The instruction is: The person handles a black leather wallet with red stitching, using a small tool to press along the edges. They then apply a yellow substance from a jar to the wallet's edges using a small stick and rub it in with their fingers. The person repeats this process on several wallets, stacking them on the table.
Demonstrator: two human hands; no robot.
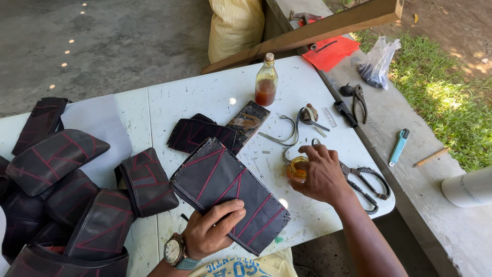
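Black stitched leather panel (228, 192) lies near table (205, 97) centre, pinned flat by the left hand (212, 228), fingers closed over its near edge. Right hand (320, 174) cups the small amber jar (297, 168) at right; keeping the jar upright should prevent spills.

Open desk (205, 97) between bottle (266, 79) and stacked dark panels (61, 195) at left; right of the hands (320, 174), blocked by scissors (366, 184), metal strips (292, 134) and pliers (359, 100); bare strip near front edge, below the scissors
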